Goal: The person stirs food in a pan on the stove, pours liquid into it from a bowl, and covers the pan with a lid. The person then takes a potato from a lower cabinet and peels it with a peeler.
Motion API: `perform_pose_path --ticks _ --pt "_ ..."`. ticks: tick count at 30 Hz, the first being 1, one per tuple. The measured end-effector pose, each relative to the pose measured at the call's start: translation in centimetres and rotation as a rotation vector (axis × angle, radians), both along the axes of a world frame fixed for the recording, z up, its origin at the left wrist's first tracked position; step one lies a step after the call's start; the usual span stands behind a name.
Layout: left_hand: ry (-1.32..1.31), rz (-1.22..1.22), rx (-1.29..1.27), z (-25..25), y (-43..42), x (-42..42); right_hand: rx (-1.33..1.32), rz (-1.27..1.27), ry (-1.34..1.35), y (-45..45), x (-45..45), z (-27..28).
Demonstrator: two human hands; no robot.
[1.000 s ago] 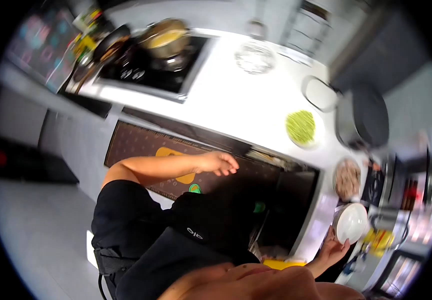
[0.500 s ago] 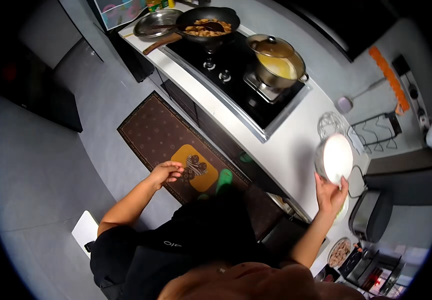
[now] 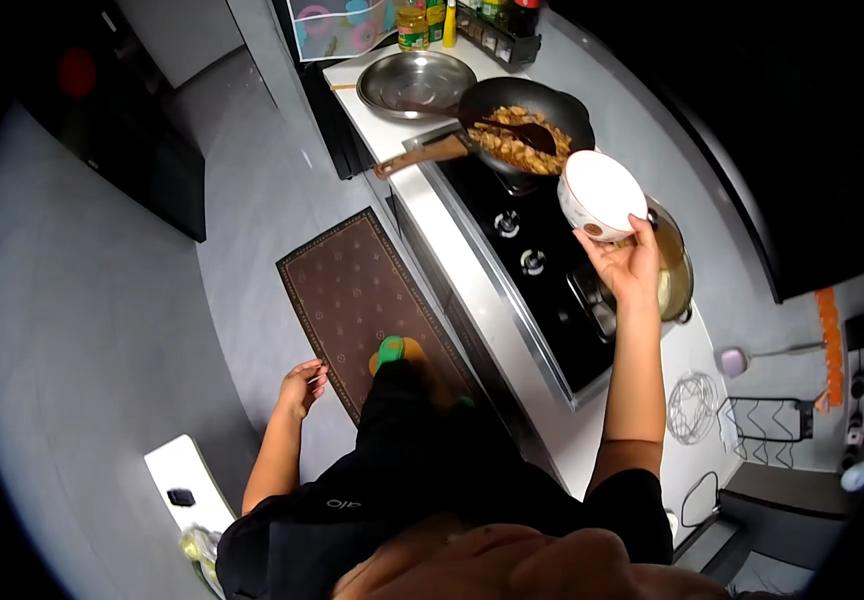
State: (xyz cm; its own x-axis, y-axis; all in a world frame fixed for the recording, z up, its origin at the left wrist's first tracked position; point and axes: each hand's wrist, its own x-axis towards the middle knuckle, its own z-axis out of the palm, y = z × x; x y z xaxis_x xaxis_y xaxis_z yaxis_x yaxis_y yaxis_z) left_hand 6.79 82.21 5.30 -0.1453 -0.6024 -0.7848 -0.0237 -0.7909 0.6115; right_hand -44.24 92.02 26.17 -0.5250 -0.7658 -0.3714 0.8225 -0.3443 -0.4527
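My right hand (image 3: 627,262) grips a white bowl (image 3: 607,195) with a red rim and a small printed pattern outside. The bowl is tilted, held above the stove between the wok and the pot. Browned food pieces (image 3: 512,150) lie in the black wok (image 3: 572,108), with a dark spatula (image 3: 532,133) resting among them. Behind my right forearm stands a glass-lidded pot (image 3: 682,285), partly hidden. Off to the side, over the floor, my left hand (image 3: 302,387) hangs with loosely bent fingers and nothing visible in it.
A steel basin (image 3: 417,82) sits left of the wok, whose wooden handle (image 3: 427,155) juts past the counter edge. Bottles (image 3: 414,28) stand behind. A wire whisk (image 3: 692,408) and a black rack (image 3: 767,430) are at the right. A brown mat (image 3: 342,290) lies underfoot.
My right hand has carried the bowl from the counter's right end to over the stove, near the wok. I have moved toward the wok, and my view has shifted. My left hand stays low at my side.
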Motion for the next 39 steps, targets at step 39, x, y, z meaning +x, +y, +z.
perform_pose_path --ticks 39 --pt "-0.401 -0.753 0.058 -7.6 -33.6 6.0 0.918 -0.236 0.620 -25.7 -21.6 -6.6"
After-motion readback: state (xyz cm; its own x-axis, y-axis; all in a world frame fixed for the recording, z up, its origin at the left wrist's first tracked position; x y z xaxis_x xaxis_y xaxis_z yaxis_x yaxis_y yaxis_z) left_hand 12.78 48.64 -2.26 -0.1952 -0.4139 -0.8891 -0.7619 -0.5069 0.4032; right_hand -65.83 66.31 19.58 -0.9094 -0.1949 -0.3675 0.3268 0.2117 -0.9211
